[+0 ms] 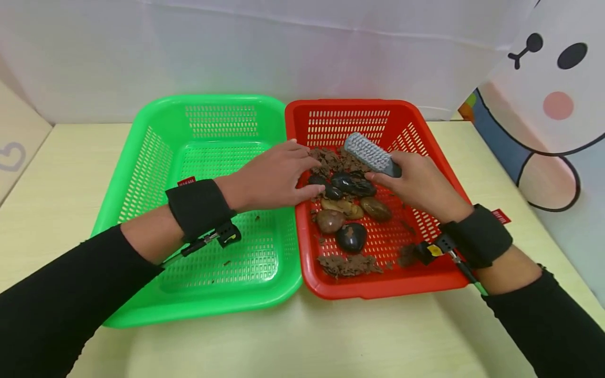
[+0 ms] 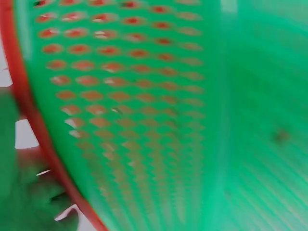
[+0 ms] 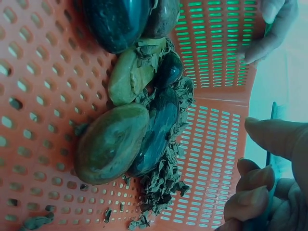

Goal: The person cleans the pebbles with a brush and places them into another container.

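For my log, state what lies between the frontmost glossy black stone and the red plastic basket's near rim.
In the head view, flaky brown debris lies between the stone and rim.

One brush [image 1: 367, 151], six stones [image 1: 353, 242], one green basket [image 1: 212, 310], one red basket [image 1: 392, 290], two hands [image 1: 270, 177]

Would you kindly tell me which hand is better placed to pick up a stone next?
Likely the left hand: it looks empty and is near the stones, while the right hand holds a brush.

Booth-like indoor work spot, room type unclear: pale tabletop [image 1: 302, 341] below, white sheet [image 1: 283, 58] beyond left hand [image 1: 269, 176], heart-marked panel [image 1: 16, 144] well left of it, cartoon-printed panel [image 1: 534, 94] right of right hand [image 1: 418, 181].
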Demonstrator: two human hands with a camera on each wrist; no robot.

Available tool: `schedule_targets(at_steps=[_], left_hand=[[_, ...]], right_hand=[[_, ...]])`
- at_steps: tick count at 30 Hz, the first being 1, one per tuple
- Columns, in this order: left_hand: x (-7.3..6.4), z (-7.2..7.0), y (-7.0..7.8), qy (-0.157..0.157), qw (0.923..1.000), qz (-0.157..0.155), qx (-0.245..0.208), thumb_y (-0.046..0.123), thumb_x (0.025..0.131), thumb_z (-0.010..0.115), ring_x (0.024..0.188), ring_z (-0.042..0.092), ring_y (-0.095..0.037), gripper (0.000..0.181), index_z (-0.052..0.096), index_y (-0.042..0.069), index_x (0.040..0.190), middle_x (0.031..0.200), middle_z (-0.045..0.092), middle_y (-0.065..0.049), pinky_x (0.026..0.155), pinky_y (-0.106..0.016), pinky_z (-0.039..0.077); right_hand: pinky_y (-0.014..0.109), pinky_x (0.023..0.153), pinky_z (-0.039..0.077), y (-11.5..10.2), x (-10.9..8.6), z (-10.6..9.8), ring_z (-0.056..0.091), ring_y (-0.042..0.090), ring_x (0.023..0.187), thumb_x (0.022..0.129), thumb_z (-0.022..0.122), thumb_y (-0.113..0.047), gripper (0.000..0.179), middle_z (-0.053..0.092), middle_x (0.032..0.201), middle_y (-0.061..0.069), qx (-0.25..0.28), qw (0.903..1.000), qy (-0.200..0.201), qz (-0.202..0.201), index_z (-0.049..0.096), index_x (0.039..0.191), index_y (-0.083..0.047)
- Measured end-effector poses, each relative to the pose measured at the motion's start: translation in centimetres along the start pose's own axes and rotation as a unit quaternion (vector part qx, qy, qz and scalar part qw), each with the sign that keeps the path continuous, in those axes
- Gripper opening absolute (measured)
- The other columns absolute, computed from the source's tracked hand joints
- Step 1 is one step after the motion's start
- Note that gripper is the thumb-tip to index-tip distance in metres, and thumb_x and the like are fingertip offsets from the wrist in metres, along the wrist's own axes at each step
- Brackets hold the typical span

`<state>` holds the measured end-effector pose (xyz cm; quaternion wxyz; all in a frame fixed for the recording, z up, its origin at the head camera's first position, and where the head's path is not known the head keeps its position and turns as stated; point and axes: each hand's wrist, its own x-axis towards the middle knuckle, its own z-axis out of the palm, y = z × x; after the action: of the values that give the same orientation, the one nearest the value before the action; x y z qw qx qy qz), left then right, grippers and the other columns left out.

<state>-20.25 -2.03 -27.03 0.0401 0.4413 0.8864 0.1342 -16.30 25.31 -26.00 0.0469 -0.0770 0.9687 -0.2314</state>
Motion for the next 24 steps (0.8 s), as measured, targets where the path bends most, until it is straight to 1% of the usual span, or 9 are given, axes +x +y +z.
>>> schedule_targets(at_steps=[2,5,7,9,12,15,18,22,24], left_hand=[[0.7,-0.3,1.1,-0.042,0.9991,-0.004,0.007,0.044,0.098,0.061,0.122,0.054,-0.03,0.051,0.065,0.007,0.133,0.11,0.074,-0.007,0.116,-0.039,0.03],[1.6,-0.3,2.9,-0.109,0.9931,-0.007,0.042,0.048,0.096,0.063,0.107,0.06,-0.027,0.049,0.069,0.014,0.129,0.093,0.075,-0.002,0.103,-0.042,0.037],[2.0,-0.3,3.8,-0.146,0.9864,-0.013,0.073,0.052,0.095,0.064,0.104,0.062,-0.025,0.046,0.071,0.016,0.123,0.092,0.073,-0.001,0.1,-0.042,0.038],[2.3,-0.3,4.5,-0.17,0.9795,-0.013,0.108,0.053,0.095,0.064,0.096,0.064,-0.024,0.042,0.073,0.016,0.112,0.09,0.07,-0.001,0.093,-0.042,0.04],[2.7,0.0,5.0,-0.195,0.9702,-0.012,0.144,0.051,0.095,0.064,0.091,0.062,-0.024,0.037,0.071,0.015,0.101,0.084,0.063,-0.001,0.088,-0.042,0.041],[3.2,0.3,5.3,-0.211,0.9644,-0.009,0.159,0.047,0.095,0.064,0.096,0.061,-0.026,0.034,0.07,0.014,0.102,0.089,0.063,-0.002,0.084,-0.041,0.046],[3.6,0.7,5.6,-0.219,0.963,-0.012,0.156,0.044,0.095,0.064,0.102,0.061,-0.027,0.03,0.07,0.015,0.101,0.095,0.064,-0.002,0.079,-0.04,0.05],[4.0,1.2,5.8,-0.225,0.9635,-0.017,0.144,0.042,0.094,0.069,0.097,0.064,-0.025,0.027,0.069,0.016,0.096,0.092,0.064,-0.001,0.073,-0.038,0.053],[4.2,1.3,5.8,-0.232,0.9634,-0.013,0.134,0.041,0.092,0.072,0.095,0.066,-0.025,0.028,0.07,0.015,0.104,0.097,0.067,-0.002,0.073,-0.038,0.054]], right_hand=[[0.03,0.05,0.039,0.0,0.0,0.0,0.051,0.025,0.067,0.096,0.072,-0.03,0.041,0.06,0.092,0.017,0.0,1.0,0.0,0.001,0.059,0.116,0.004],[0.029,0.05,0.039,0.0,-0.1,0.0,0.051,0.025,0.068,0.095,0.073,-0.028,0.04,0.061,0.092,0.017,0.005,1.0,0.004,-0.001,0.059,0.116,0.004],[0.029,0.05,0.039,0.0,-0.2,-0.1,0.051,0.025,0.067,0.095,0.073,-0.028,0.04,0.061,0.092,0.017,0.007,0.9999,0.005,-0.007,0.059,0.116,0.004],[0.028,0.05,0.039,-0.1,-0.2,-0.1,0.051,0.024,0.067,0.095,0.073,-0.028,0.04,0.061,0.091,0.017,0.007,0.9999,0.004,-0.013,0.06,0.115,0.004],[0.028,0.05,0.039,0.0,-0.3,0.0,0.05,0.023,0.067,0.095,0.073,-0.029,0.039,0.061,0.09,0.016,0.005,0.9998,0.002,-0.02,0.06,0.113,0.003],[0.029,0.05,0.038,0.0,-0.3,0.0,0.05,0.023,0.066,0.095,0.073,-0.029,0.038,0.06,0.089,0.015,0.004,0.9998,0.003,-0.019,0.06,0.112,0.003],[0.029,0.05,0.038,0.1,-0.3,0.0,0.05,0.023,0.065,0.095,0.073,-0.028,0.036,0.06,0.088,0.015,0.002,0.9998,0.005,-0.017,0.061,0.111,0.002],[0.029,0.049,0.038,0.1,-0.2,0.0,0.049,0.023,0.063,0.096,0.072,-0.029,0.036,0.06,0.088,0.015,0.003,0.9998,0.001,-0.017,0.06,0.11,0.002],[0.029,0.049,0.037,0.1,-0.1,0.0,0.049,0.023,0.063,0.096,0.072,-0.029,0.036,0.06,0.087,0.014,0.003,0.9999,0.0,-0.016,0.06,0.11,0.002]])
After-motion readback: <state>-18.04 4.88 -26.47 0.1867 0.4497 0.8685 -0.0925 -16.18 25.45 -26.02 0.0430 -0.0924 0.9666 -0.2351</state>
